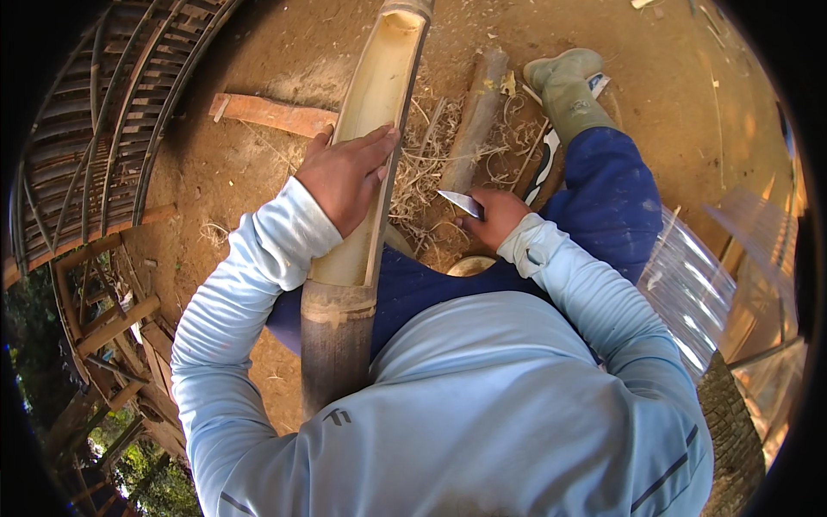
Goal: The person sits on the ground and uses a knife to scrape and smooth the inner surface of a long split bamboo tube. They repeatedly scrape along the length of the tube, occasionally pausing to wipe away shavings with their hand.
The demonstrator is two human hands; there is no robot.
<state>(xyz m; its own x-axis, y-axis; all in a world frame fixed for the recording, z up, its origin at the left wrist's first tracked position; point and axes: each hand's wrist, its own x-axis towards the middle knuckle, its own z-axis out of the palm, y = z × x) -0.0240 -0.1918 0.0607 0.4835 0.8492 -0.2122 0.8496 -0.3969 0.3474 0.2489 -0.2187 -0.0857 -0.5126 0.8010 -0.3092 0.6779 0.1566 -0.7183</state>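
A thick bamboo pole [343, 323] runs away from me, leaning across my left thigh. Its upper side is cut out into a long pale trough, with solid wall left at both ends. Across this trough lies my left hand [347, 179], thumb at the left edge and fingers over the right edge, gripping it. A short knife [462, 203] is in my right hand [500, 217], which is closed around its handle. The blade points left toward the bamboo, apart from it. My right fingers hide most of the handle.
Curly shavings [418, 202] litter the dirt beside a round log [478, 116]. A reddish-brown board [271, 114] lies beyond the bamboo. Near my right boot [568, 90] is a black-and-white handled tool [543, 168]. A slatted structure [112, 112] stands left; clear corrugated sheets [685, 276] lie right.
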